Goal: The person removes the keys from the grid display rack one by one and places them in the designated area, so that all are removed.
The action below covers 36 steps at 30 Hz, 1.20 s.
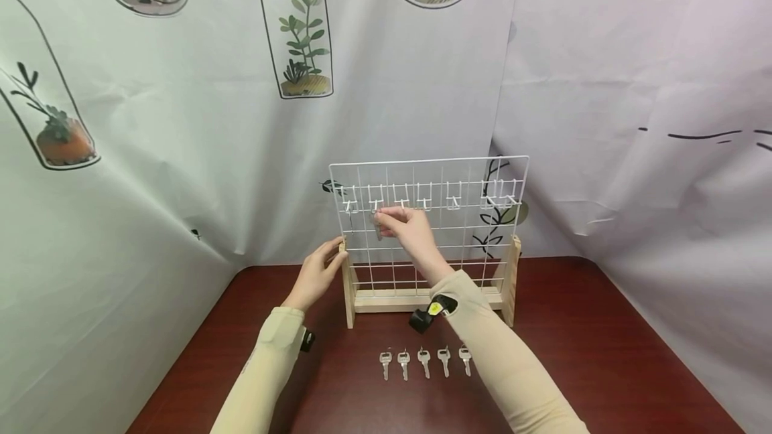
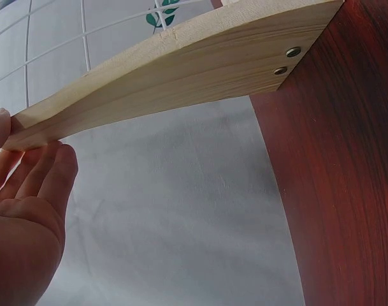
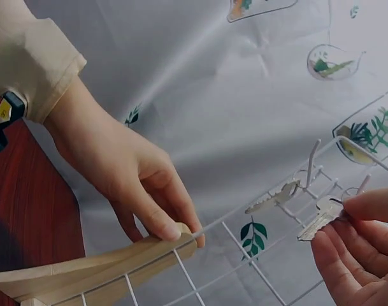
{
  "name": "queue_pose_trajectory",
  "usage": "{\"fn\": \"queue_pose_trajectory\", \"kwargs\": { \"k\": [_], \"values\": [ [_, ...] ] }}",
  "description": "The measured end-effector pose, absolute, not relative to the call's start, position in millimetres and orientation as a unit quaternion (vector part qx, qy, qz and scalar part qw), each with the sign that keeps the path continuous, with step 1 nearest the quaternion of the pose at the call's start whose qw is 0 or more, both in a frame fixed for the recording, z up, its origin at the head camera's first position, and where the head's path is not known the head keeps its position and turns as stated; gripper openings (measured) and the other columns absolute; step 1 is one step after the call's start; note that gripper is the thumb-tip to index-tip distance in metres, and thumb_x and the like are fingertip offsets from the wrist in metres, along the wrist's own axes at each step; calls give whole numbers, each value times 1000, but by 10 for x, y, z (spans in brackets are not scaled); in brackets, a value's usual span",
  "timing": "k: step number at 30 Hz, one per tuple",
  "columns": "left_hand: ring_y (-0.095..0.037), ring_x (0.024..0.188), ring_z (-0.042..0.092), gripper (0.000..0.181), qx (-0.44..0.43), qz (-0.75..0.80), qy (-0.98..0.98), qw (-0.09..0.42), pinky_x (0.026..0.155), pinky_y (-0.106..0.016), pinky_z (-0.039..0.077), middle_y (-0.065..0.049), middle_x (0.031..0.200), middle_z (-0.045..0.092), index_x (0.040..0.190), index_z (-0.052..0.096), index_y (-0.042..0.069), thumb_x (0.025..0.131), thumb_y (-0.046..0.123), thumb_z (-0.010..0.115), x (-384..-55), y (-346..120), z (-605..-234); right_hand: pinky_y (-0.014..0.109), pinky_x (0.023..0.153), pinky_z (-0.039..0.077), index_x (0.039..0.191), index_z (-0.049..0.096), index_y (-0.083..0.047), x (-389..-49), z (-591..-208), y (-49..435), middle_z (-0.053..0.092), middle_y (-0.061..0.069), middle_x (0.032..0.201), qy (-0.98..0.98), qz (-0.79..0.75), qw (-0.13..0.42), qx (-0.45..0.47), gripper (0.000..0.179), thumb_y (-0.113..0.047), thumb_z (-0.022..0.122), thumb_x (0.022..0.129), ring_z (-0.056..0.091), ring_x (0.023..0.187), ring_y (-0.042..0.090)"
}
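My right hand (image 1: 405,225) pinches a silver key (image 3: 322,215) by its head, close to a hook on the white wire grid rack (image 1: 429,161). The key's small ring lies near that hook (image 3: 367,182) in the right wrist view; whether it is around the hook, I cannot tell. Another key (image 3: 274,196) hangs by its ring from the neighbouring hook at the rack's left end. My left hand (image 1: 316,273) holds the top of the left wooden upright (image 2: 143,80), thumb on one side and fingers on the other.
Several silver keys with rings, among them a middle key (image 1: 424,362), lie in a row on the dark red table (image 1: 579,340) before the rack. More white hooks (image 1: 454,202) line the grid to the right. Printed cloth (image 1: 386,112) hangs behind.
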State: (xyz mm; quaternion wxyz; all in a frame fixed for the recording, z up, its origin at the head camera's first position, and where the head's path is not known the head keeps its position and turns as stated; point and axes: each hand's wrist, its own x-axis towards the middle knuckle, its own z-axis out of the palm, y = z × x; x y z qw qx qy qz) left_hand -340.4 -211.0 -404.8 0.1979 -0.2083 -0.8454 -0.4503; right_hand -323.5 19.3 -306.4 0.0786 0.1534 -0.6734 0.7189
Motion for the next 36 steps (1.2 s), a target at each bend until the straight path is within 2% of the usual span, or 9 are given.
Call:
{"fn": "queue_pose_trajectory", "kwargs": {
  "k": [5, 9, 12, 16, 21, 30, 36],
  "values": [
    [-35, 128, 57, 47, -209, -452, -844, 199, 104, -44, 51, -18, 139, 58, 144, 54, 1, 102, 21, 62, -3425, -2104, -4067, 28, 77, 62, 109, 72, 8, -3212, -3062, 194, 71, 27, 107, -667, 724, 87, 150, 23, -9, 72, 94, 67, 75, 13],
    [-35, 128, 57, 47, -212, -451, -843, 200, 103, -45, 51, -18, 140, 58, 144, 54, 1, 102, 22, 62, -3436, -2101, -4076, 29, 76, 62, 108, 73, 7, -3189, -3069, 200, 73, 21, 103, -656, 734, 92, 148, 23, -10, 73, 93, 70, 81, 26],
    [-35, 128, 57, 47, -209, -448, -846, 201, 103, -45, 51, -18, 140, 57, 144, 55, 3, 102, 24, 61, -3431, -2104, -4080, 30, 76, 62, 107, 74, 7, -3162, -3077, 204, 74, 17, 100, -647, 743, 90, 148, 22, -10, 74, 92, 70, 82, 29],
    [-35, 128, 57, 47, -202, -447, -848, 199, 103, -45, 52, -17, 141, 57, 144, 55, 5, 102, 26, 61, -3413, -2109, -4080, 30, 76, 62, 107, 73, 8, -3126, -3086, 203, 75, 13, 98, -639, 749, 87, 152, 22, -9, 74, 92, 69, 77, 21],
    [-35, 129, 56, 50, -196, -446, -853, 189, 103, -46, 51, -17, 144, 55, 146, 53, 6, 103, 29, 60, -3395, -2107, -4069, 30, 78, 62, 110, 72, 9, -3083, -3109, 217, 74, 16, 100, -640, 747, 82, 163, 25, -10, 74, 93, 68, 76, 16],
    [-35, 129, 55, 50, -197, -440, -856, 187, 104, -48, 51, -17, 144, 55, 147, 52, 6, 103, 29, 60, -3394, -2104, -4052, 32, 81, 61, 111, 72, 9, -2997, -3184, 384, 75, 16, 100, -665, 721, 80, 178, 28, -14, 73, 94, 71, 85, 16],
    [-37, 129, 55, 49, -198, -437, -857, 189, 103, -48, 51, -19, 144, 54, 147, 51, 4, 104, 25, 60, -3388, -2103, -4044, 31, 79, 60, 109, 73, 6, -2990, -3243, 571, 75, 15, 98, -695, 690, 91, 180, 26, -15, 73, 93, 70, 86, 20]
  ]
}}
